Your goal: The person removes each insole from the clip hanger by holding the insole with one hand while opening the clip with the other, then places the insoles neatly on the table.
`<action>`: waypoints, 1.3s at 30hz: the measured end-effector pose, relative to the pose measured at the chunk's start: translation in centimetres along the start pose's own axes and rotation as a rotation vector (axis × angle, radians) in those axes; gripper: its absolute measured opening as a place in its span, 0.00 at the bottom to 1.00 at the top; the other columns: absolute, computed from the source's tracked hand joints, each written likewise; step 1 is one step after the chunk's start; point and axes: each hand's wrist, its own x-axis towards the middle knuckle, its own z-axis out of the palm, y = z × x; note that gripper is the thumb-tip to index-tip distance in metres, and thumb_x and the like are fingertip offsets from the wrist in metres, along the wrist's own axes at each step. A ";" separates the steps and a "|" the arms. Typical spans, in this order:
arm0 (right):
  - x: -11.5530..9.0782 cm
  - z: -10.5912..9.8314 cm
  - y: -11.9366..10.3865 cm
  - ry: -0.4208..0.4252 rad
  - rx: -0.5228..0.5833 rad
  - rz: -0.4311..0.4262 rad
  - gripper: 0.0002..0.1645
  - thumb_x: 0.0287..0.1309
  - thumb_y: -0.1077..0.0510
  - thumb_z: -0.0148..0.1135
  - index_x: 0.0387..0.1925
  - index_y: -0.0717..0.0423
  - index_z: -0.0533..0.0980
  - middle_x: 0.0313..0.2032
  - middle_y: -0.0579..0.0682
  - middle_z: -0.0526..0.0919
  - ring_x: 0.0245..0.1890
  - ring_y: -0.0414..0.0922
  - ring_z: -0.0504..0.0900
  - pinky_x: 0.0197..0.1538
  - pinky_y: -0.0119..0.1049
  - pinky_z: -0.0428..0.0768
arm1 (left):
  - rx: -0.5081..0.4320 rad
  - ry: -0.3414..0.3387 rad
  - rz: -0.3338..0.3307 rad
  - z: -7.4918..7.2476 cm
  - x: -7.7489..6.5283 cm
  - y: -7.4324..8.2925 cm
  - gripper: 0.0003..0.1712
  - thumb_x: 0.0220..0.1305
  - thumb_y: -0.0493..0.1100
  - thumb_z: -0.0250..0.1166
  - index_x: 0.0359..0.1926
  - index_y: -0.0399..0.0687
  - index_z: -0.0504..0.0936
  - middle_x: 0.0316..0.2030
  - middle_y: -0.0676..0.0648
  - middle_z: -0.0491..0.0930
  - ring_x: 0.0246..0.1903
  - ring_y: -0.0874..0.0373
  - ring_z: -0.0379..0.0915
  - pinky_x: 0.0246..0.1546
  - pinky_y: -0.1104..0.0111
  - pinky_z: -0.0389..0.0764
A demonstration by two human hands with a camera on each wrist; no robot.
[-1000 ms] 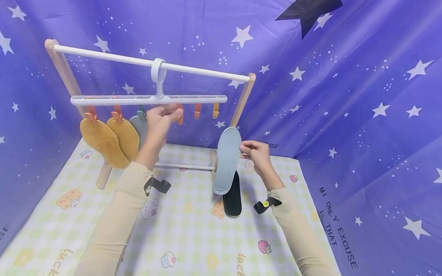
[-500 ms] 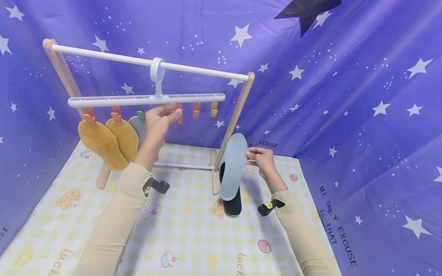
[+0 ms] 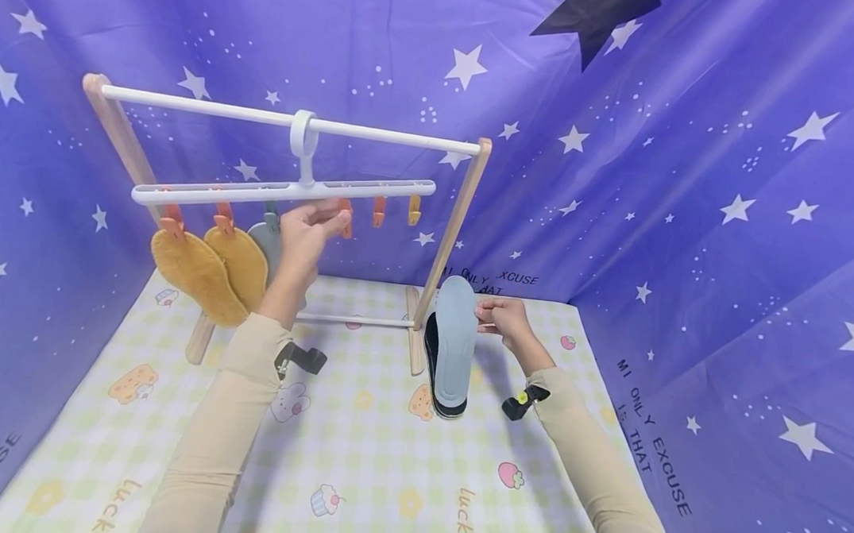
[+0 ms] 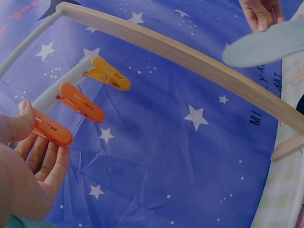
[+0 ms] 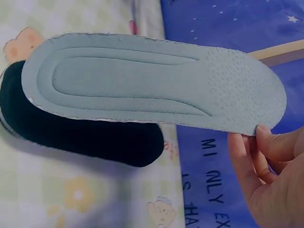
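Observation:
My right hand (image 3: pixel 505 321) pinches the edge of a light grey-blue insole (image 5: pixel 133 80) near its toe end, between thumb and fingers. The insole overlaps a black insole (image 5: pixel 80 128) lying on the table. My left hand (image 3: pixel 305 241) is raised to the white hanger bar (image 3: pixel 373 191) and pinches an orange clip (image 4: pixel 53 129) by its upper end. To the right of that clip hang another orange clip (image 4: pixel 81 102) and a yellow clip (image 4: pixel 111 75), both holding nothing. On the left, orange clips grip two mustard insoles (image 3: pixel 196 276), and a green clip holds a grey insole (image 3: pixel 266 244), partly hidden by my left hand.
The hanger hangs by its ring from the white rod (image 3: pixel 212 110) of a wooden-ended rack (image 3: pixel 457 228). A pastel checked cloth (image 3: pixel 361 454) covers the table. Purple star-printed curtain (image 3: pixel 659 205) encloses the back and both sides.
My right hand has moved down and slightly right with the grey-blue insole, which now overlaps more of the black one. The left hand stays at the orange clip.

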 end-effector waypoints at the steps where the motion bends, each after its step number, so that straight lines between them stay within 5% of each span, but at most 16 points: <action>1: 0.1 0.0 0.2 -0.004 -0.007 0.007 0.14 0.62 0.71 0.63 0.48 0.77 0.78 0.25 0.44 0.82 0.23 0.36 0.82 0.40 0.38 0.90 | -0.002 -0.003 0.002 0.0 0.0 0.0 0.21 0.63 0.32 0.70 0.56 0.29 0.81 0.27 0.68 0.84 0.34 0.70 0.82 0.52 0.72 0.82; 11: 0.4 0.4 1.3 0.010 -0.057 0.072 0.16 0.61 0.72 0.64 0.51 0.77 0.78 0.37 0.55 0.88 0.23 0.36 0.83 0.47 0.46 0.89 | -0.007 -0.010 0.016 -0.1 -0.1 0.1 0.21 0.64 0.32 0.70 0.56 0.27 0.81 0.27 0.68 0.84 0.35 0.71 0.81 0.52 0.73 0.82; 18: 0.7 0.8 1.7 0.012 -0.065 0.073 0.13 0.62 0.72 0.64 0.47 0.76 0.80 0.26 0.45 0.83 0.22 0.36 0.82 0.41 0.40 0.91 | -0.017 -0.007 0.007 -0.1 -0.1 0.1 0.21 0.63 0.31 0.69 0.57 0.27 0.80 0.27 0.68 0.84 0.36 0.70 0.81 0.51 0.72 0.84; 33: 1.4 1.6 2.6 0.042 -0.092 0.105 0.10 0.60 0.72 0.65 0.44 0.74 0.81 0.25 0.48 0.84 0.25 0.42 0.84 0.42 0.42 0.91 | -0.034 -0.003 0.004 0.0 0.0 0.0 0.21 0.62 0.29 0.70 0.56 0.25 0.80 0.26 0.69 0.83 0.34 0.71 0.81 0.49 0.74 0.83; 39: 1.8 2.0 3.5 0.049 -0.133 0.086 0.10 0.60 0.71 0.65 0.43 0.74 0.82 0.23 0.47 0.84 0.23 0.39 0.82 0.33 0.34 0.89 | -0.036 -0.007 0.011 0.0 -0.1 0.0 0.21 0.62 0.29 0.69 0.57 0.26 0.80 0.26 0.69 0.83 0.35 0.71 0.81 0.50 0.74 0.84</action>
